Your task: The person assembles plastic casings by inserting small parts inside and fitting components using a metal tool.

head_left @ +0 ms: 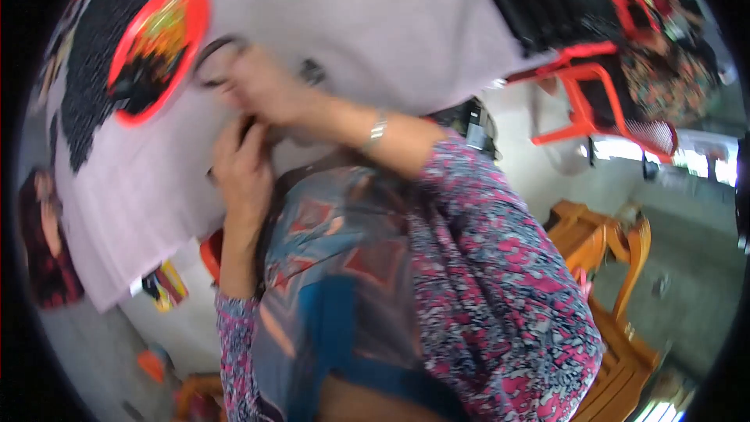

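Observation:
Both my hands are together above the left part of a pale cloth-covered table (375,16), smeared a little by motion. My right hand (269,86) is closed, with a thin dark band (223,41) curving out of it in a loop. Just below it, my left hand (241,168) has its fingers pinched together near the right hand's fingertips. Something small and dark shows there, too blurred to name. A small dark piece (312,72) lies on the cloth beyond my right wrist.
A red oval tray (199,12) holds yellow, orange and black pieces, beside a dark pile (90,78) at left. More black strips (547,4) lie at the far right. A red chair (582,101) and wooden furniture (594,234) stand right; a person (51,242) is at the left edge.

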`<action>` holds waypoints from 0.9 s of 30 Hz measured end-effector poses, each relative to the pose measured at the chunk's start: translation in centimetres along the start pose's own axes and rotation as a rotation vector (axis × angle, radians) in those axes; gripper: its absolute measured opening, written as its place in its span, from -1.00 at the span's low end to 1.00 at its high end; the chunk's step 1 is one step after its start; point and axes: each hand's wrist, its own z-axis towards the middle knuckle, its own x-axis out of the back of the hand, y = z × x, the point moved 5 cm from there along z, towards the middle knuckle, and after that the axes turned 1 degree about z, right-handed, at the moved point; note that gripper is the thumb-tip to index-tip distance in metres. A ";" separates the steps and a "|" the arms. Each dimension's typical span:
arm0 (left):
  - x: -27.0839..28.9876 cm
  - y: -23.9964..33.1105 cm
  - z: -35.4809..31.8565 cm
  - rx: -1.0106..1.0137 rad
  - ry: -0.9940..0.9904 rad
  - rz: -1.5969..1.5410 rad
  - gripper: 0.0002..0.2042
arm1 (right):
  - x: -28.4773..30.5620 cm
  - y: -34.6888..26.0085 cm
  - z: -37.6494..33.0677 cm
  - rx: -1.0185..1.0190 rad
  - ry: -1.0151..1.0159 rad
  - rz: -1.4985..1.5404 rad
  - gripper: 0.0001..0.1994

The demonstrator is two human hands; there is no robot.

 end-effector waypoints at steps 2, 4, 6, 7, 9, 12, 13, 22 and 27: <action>0.1 1.4 1.3 -0.085 0.022 -0.047 -0.73 | 1.3 1.3 -0.2 -0.006 -0.051 0.144 -0.37; 0.1 1.8 1.7 -0.079 0.018 -0.084 -0.72 | 1.6 0.7 -0.8 -0.457 -0.077 0.387 -0.27; -0.1 1.9 1.7 -0.077 0.027 -0.042 -0.73 | 2.8 0.1 -0.5 -0.489 -0.153 0.586 -0.27; -0.2 1.8 1.7 -0.081 0.035 -0.034 -0.72 | 3.3 1.0 -0.8 -0.520 -0.074 0.654 -0.28; 0.0 1.7 1.4 -0.079 0.043 -0.023 -0.71 | 3.4 0.5 -0.5 -0.522 0.001 0.683 -0.28; 0.1 1.6 1.5 -0.065 0.024 -0.015 -0.70 | 3.7 0.7 -0.2 -0.525 -0.005 0.726 -0.27; 0.1 1.6 1.6 -0.071 0.022 -0.016 -0.69 | 3.8 0.5 0.0 -0.488 -0.028 0.715 -0.27; 0.1 1.5 1.6 -0.068 0.000 -0.028 -0.68 | 4.0 -0.3 0.2 -0.437 -0.033 0.774 -0.26; 0.2 1.6 1.7 -0.065 -0.011 -0.038 -0.68 | 4.5 1.1 -0.4 -0.477 -0.082 0.883 -0.31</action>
